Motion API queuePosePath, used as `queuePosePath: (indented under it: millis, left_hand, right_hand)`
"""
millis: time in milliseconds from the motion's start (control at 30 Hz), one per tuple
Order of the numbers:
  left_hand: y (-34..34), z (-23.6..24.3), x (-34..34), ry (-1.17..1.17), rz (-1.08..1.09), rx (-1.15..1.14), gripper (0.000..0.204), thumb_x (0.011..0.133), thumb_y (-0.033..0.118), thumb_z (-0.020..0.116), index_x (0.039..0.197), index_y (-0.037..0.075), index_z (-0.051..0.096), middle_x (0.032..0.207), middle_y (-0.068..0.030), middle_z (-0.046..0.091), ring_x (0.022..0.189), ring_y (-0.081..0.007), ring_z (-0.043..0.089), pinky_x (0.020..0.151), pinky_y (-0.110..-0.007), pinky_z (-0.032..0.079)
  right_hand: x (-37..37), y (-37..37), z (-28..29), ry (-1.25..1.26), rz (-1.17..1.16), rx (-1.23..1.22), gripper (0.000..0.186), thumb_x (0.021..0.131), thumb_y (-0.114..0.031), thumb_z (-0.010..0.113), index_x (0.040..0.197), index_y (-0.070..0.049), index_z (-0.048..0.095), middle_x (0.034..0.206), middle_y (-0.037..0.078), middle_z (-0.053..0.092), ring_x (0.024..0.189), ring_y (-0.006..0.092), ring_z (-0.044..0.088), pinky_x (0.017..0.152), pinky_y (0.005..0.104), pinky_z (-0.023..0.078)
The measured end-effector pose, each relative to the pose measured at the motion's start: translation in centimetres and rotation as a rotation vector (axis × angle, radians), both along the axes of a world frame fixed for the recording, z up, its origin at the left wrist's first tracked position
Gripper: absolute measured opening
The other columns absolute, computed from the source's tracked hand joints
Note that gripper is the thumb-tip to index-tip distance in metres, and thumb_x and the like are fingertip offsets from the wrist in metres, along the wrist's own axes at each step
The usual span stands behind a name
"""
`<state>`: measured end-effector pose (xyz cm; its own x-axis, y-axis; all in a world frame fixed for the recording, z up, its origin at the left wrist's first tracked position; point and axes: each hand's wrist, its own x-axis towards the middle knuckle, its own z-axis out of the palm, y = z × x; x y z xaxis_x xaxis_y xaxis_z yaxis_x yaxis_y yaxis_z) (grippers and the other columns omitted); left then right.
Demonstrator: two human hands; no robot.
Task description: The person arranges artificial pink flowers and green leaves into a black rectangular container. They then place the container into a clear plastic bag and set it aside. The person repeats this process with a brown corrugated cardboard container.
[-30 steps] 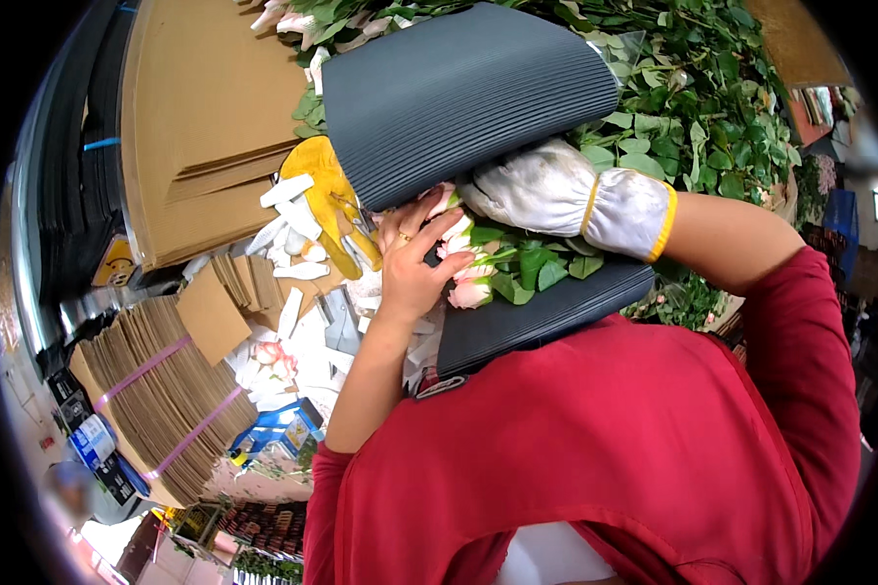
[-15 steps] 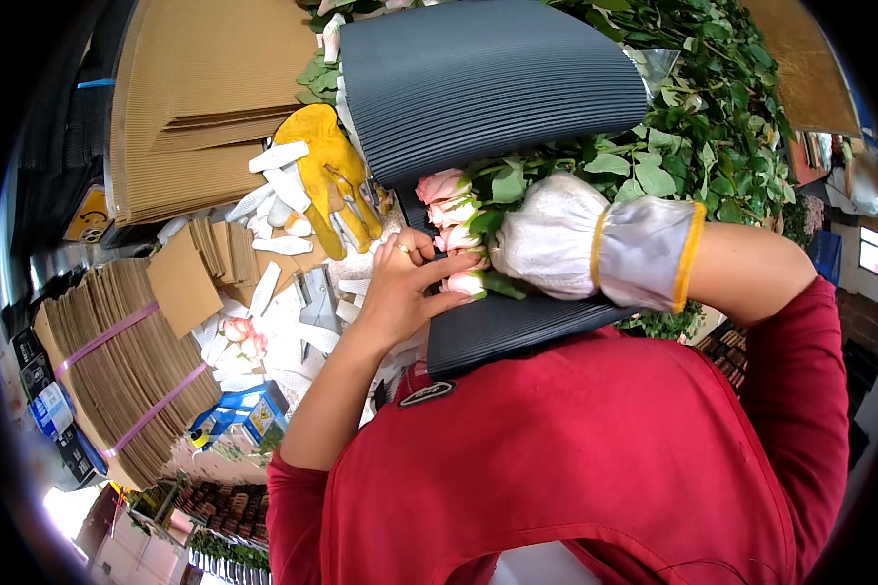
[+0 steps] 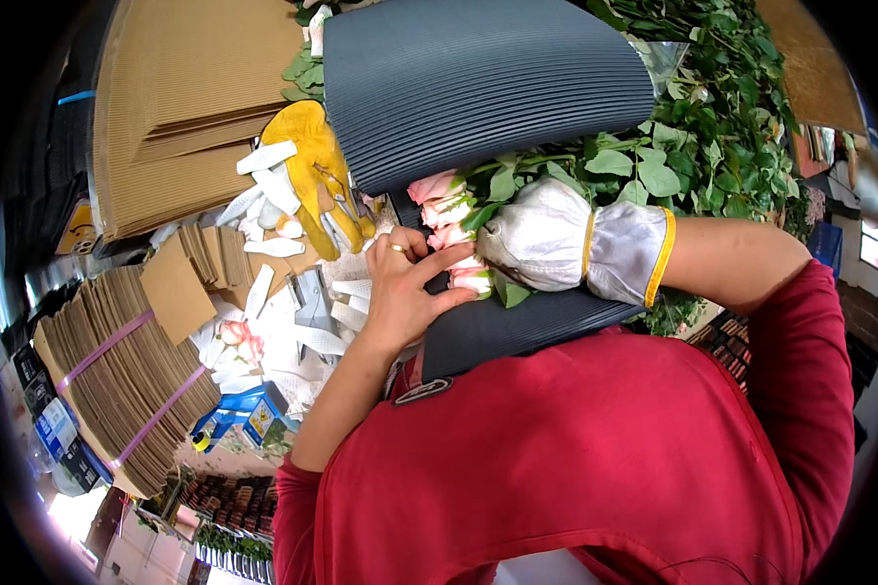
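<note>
A row of pale pink roses [image 3: 449,210] lies with heads to the left on a black ribbed sheet [image 3: 527,327]. My bare left hand [image 3: 410,288], with a ring on it, reaches in from the left. Its thumb and index finger are either side of the nearest rose head [image 3: 470,281], and the other fingers curl beside it. My right hand [image 3: 541,239], in a white cloth glove with yellow edging, is closed around the stems just below the heads. Its fingertips are hidden. Another part of dark ribbed sheet [image 3: 488,88] arches up behind the roses.
Leafy stems [image 3: 693,146] heap at the back right. On the left are a yellow glove [image 3: 312,175], white mesh sleeves [image 3: 273,190], a metal stapler-like tool [image 3: 312,299], loose rose heads [image 3: 239,339], a blue box [image 3: 249,414], strapped cardboard [image 3: 117,375] and corrugated sheets [image 3: 195,88].
My gloved right hand has shifted slightly left, closer to the rose heads. My left thumb and index finger stay at the nearest rose. The whole view has shifted a little.
</note>
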<state>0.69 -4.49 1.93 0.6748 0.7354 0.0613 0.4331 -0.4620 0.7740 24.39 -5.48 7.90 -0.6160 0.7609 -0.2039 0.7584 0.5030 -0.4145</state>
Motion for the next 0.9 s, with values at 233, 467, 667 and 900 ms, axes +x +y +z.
queuePosePath:
  millis: [233,467,667,900]
  left_hand:
    - [0.4,1.3,-0.8,-0.258,0.254,-0.226,0.048,0.061,0.010,0.087,0.108,0.013,0.075,0.097,-0.0032,0.050,0.098,-0.0209,0.048,0.088,-0.033,0.039]
    - [0.0,0.5,1.5,-0.010,0.181,0.013,0.055,0.059,0.022,0.090,0.112,0.017,0.075,0.102,-0.0039,0.053,0.102,-0.0237,0.047,0.093,-0.036,0.036]
    - [-0.5,0.3,0.9,-0.029,0.196,-0.084,0.056,0.061,0.021,0.089,0.115,0.016,0.073,0.104,-0.0020,0.053,0.109,-0.0232,0.046,0.100,-0.038,0.034]
    - [2.8,2.0,1.6,-0.169,0.169,0.248,0.040,0.070,0.008,0.079,0.109,0.008,0.073,0.114,-0.0096,0.068,0.102,-0.0280,0.061,0.090,-0.038,0.049]
  right_hand:
    - [-0.1,0.8,4.1,-0.222,0.085,-0.102,0.009,0.071,-0.018,0.067,0.077,-0.012,0.071,0.069,0.010,0.067,0.065,0.0303,0.069,0.056,0.0423,0.054]
    - [-1.6,1.2,2.0,-0.413,0.266,-0.390,0.010,0.080,-0.017,0.062,0.081,-0.012,0.071,0.079,0.008,0.069,0.073,0.0282,0.069,0.064,0.0394,0.056]
    - [-1.2,2.3,7.2,-0.319,-0.021,-0.014,0.014,0.080,-0.026,0.065,0.077,-0.014,0.072,0.074,0.013,0.068,0.066,0.0313,0.069,0.058,0.0443,0.054]
    - [-1.7,2.2,6.1,-0.238,-0.053,0.335,0.014,0.072,-0.022,0.066,0.069,-0.008,0.064,0.059,0.008,0.060,0.050,0.0290,0.061,0.043,0.0415,0.047]
